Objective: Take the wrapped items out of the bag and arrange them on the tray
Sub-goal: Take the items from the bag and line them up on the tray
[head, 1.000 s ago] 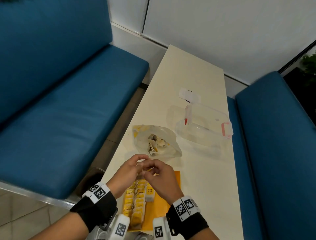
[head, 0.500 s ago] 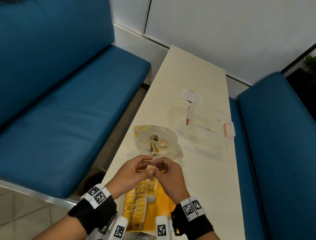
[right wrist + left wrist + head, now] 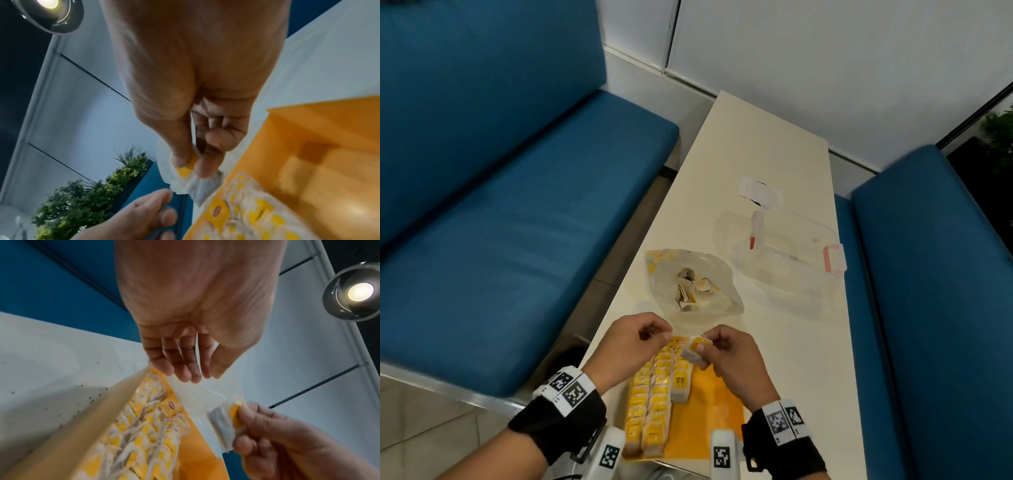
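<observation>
Bag (image 3: 693,284): clear plastic with yellow print, lying open on the table beyond the tray, a few wrapped items visible inside. Tray (image 3: 717,407): orange, shallow, at the near table edge; its left part is filled with rows of white-and-yellow wrapped items (image 3: 654,404), overlapped along the tray's length, strings showing. One item (image 3: 693,350) is held above the tray's far end, tilted.

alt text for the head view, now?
The right hand pinches a wrapped tea bag over an orange tray lined with rows of them, left hand alongside. Beyond, a clear bag on the table.
</observation>
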Motion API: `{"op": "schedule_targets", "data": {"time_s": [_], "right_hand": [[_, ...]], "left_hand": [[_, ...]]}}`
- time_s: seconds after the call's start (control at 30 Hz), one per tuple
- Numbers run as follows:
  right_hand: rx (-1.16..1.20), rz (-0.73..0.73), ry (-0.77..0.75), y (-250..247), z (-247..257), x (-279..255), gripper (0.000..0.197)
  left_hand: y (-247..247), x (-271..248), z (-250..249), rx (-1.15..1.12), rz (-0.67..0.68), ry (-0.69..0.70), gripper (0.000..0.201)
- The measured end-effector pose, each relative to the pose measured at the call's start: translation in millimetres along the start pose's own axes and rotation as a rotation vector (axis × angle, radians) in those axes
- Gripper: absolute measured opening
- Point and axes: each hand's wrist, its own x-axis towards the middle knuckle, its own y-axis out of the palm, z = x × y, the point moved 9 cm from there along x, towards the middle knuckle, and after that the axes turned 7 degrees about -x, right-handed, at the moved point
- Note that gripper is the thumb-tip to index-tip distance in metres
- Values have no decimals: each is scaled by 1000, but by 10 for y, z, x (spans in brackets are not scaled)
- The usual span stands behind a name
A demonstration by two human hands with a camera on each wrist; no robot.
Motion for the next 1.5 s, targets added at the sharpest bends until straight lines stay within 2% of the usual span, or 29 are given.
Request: {"op": "schedule_targets", "data": {"time_s": [0.17, 0.3, 0.43, 0.8, 0.93, 1.03, 1.13, 1.2, 1.3, 1.4, 1.5], "right_hand": [[-122, 177, 188, 193, -494, -109, 11], [-285, 308, 282, 430, -782, -172, 15], [-369, 334, 334, 568, -930, -150, 18], [-318, 209, 351, 590, -896, -88, 19], [-311, 175, 366, 508, -759, -115, 21], [-273, 50, 342, 222, -509, -78, 23], [-192, -115, 322, -131, -246, -51, 28], [-164, -212, 304, -317, -113, -41, 33], [-118, -305, 263, -458, 3, -4, 42], [-104, -350, 224, -488, 62, 45, 46], [-144, -355, 176, -461, 84, 94, 31]], "left_hand": [[-211, 0, 178, 180, -131, -70, 16], [-215, -16, 332, 283, -104, -150, 19], [-200, -18, 408, 250, -90, -190, 20], [-198, -19, 396, 226, -41, -214, 20], [-226, 62, 290, 304, -13, -210, 17], [-240, 271, 153, 413, 46, -212, 31], [-102, 450, 130, 505, 175, -247, 47], [-19, 479, 150, 548, 213, -279, 42], [53, 470, 174, 550, 210, -292, 15], [76, 439, 147, 548, 177, -289, 19], [53, 427, 77, 457, 161, -259, 15]]}}
